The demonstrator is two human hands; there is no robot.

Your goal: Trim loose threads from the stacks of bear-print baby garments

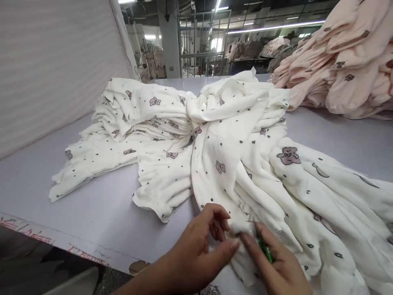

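Heap of pale pink cloth (pixel 346 69) with small dark prints at right, resting on pale surface (pixel 101 209). Red marks (pixel 39 237) along surface's near edge — too blurred to read. Brown patch (pixel 138 267) on same edge. Large pale pinkish sheet (pixel 58 61) slanting up at left, faint stripes. Behind: grey pillar (pixel 168 45), barred metal frame (pixel 205 53) just right of it — then brownish piles (pixel 244 50), whitish pile (pixel 278 44) farther right. Long strip light (pixel 276 27) overhead.
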